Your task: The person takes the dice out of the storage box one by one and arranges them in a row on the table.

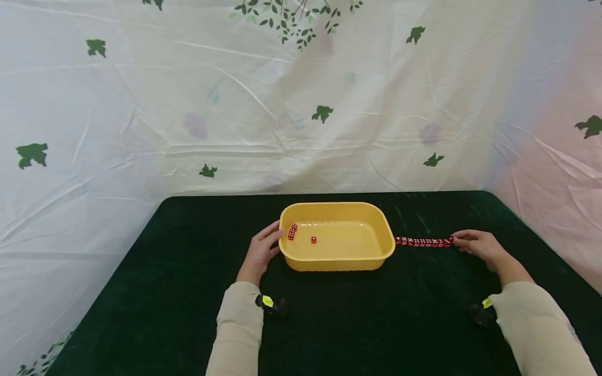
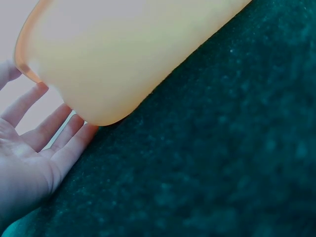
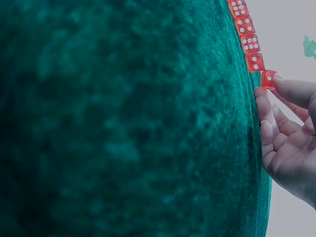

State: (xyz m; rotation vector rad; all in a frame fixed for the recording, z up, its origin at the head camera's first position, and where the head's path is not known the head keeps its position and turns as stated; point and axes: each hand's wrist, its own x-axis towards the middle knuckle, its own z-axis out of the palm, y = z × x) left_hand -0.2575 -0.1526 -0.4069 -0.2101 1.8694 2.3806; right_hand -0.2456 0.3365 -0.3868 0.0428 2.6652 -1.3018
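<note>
A yellow plastic tub (image 1: pixel 385 237) stands mid-table on the dark green cloth. Inside it lie a short row of red dice (image 1: pixel 292 232) by the left wall and a single red die (image 1: pixel 313 240). My left hand (image 1: pixel 265 246) rests with straight fingers against the tub's left wall; in the left wrist view the left hand (image 2: pixel 39 143) lies under the tub's corner (image 2: pixel 128 49). A line of several red dice (image 1: pixel 423 242) runs right from the tub. My right hand (image 1: pixel 465 242) pinches the line's last die (image 3: pixel 268 79) between thumb and fingertips (image 3: pixel 261 98).
The green table (image 1: pixel 357 324) is walled behind and on both sides by a white sheet (image 1: pixel 141 130) printed with green leaves. A black wrist camera sits on each forearm, left (image 1: pixel 273 305) and right (image 1: pixel 481 313). The table's right edge lies close to my right hand.
</note>
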